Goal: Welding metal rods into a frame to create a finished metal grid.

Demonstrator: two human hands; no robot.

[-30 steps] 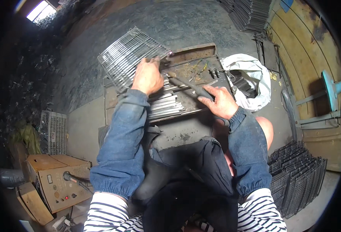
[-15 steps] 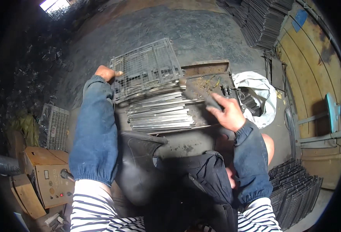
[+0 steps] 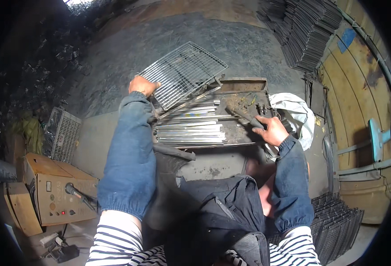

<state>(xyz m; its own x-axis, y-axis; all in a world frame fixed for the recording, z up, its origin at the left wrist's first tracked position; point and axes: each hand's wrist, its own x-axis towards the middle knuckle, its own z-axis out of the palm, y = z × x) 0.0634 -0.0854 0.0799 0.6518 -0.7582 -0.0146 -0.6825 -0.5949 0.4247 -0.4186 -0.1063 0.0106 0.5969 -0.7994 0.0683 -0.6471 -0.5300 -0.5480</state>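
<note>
My left hand (image 3: pixel 143 87) is closed on the near left edge of a rectangular wire grid panel (image 3: pixel 186 73), thumb on top. The panel is tilted, its near side above a stack of shiny metal strips (image 3: pixel 188 133). Those strips lie side by side in a shallow dark metal tray (image 3: pixel 244 83). On the right, my right hand (image 3: pixel 274 131) is wrapped round a dark tool with a thick rounded handle (image 3: pixel 248 118). Its tip points left over the tray, apart from the panel; the exact kind of tool is unclear.
Right of the tray sits a white sack (image 3: pixel 299 115). A control box with knobs (image 3: pixel 64 190) stands at lower left, near a grey plastic crate (image 3: pixel 67 135). Stacked dark grids (image 3: pixel 335 221) are at lower right, with more stacked dark metal pieces (image 3: pixel 308 33) at far right.
The wire panel has turned and shifted right, its face now tilted differently. My left hand has moved right with it. My right hand has moved slightly right and down with the dark tool.
</note>
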